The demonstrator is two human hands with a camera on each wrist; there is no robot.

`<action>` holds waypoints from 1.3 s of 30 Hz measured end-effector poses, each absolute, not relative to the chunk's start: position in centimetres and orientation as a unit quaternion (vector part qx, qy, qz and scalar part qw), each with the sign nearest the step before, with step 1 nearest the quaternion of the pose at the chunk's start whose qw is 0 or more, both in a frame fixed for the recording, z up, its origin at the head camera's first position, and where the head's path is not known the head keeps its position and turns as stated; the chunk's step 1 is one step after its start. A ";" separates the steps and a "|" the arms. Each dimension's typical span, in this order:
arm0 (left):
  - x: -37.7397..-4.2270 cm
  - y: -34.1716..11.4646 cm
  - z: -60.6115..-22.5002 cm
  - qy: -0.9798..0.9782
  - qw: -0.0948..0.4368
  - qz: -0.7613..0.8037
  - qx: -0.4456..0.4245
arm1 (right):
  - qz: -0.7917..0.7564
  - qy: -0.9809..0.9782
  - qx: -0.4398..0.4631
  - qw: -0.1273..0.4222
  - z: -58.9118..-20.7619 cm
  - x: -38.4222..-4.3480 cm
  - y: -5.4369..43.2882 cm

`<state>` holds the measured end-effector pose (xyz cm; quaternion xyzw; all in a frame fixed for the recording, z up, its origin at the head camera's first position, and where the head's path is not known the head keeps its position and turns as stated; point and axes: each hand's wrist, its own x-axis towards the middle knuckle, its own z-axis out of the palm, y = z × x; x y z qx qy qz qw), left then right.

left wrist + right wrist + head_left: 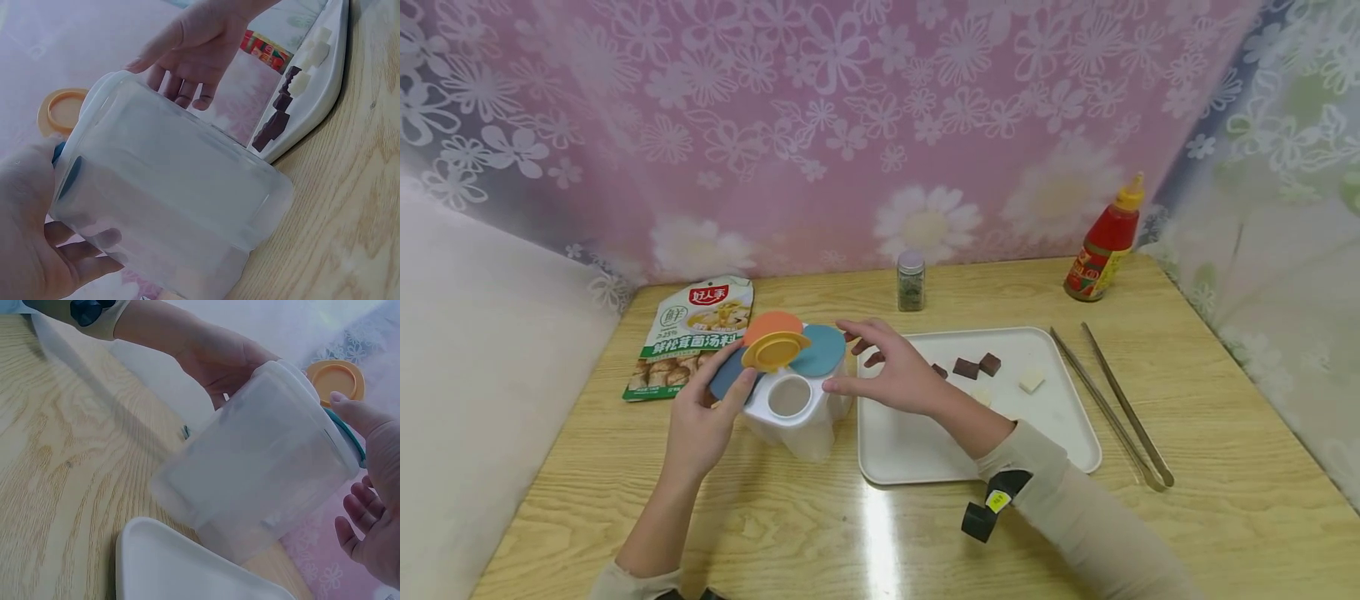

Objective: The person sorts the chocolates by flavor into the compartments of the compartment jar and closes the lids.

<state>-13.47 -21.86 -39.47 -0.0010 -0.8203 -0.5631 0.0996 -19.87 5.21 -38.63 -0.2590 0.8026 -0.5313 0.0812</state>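
Note:
A translucent storage container (808,437) with several compartments and a white top is tilted over the table's left half. On its top are a dark blue lid (727,377), an orange lid (773,323) and a teal lid (822,350). The yellow lid (777,351) is flipped up, baring a round opening (789,396). My left hand (698,425) grips the container's left side, thumb near the top; its fingers show behind the wall in the left wrist view. At the right side, my right hand (898,372) has loosely extended fingers, its thumb at the top's edge.
A white tray (910,454) with dark brown cubes (966,367) and pale cubes (1032,380) lies to the right. Beyond it are metal tongs (1120,404). Toward the back stand a seasoning packet (692,333), a small spice jar (911,283) and a red sauce bottle (1105,242).

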 end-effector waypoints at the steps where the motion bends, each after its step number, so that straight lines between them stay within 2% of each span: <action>1: -13.5 -21.9 -39.5 -0.820 0.101 -0.563 -0.002 | -0.532 0.801 -0.260 0.082 -38.6 -19.9 5.3; 10: -13.5 -22.2 -39.5 -0.815 0.092 -0.572 0.005 | -0.540 0.791 -0.271 0.098 -38.8 -19.7 7.1; 18: -13.5 -22.5 -39.3 -0.813 0.083 -0.577 0.012 | -0.549 0.791 -0.242 0.123 -39.1 -19.4 9.0; 39: -13.8 -22.4 -39.3 -0.801 0.074 -0.594 0.015 | -0.525 0.819 -0.221 0.073 -39.0 -17.2 16.0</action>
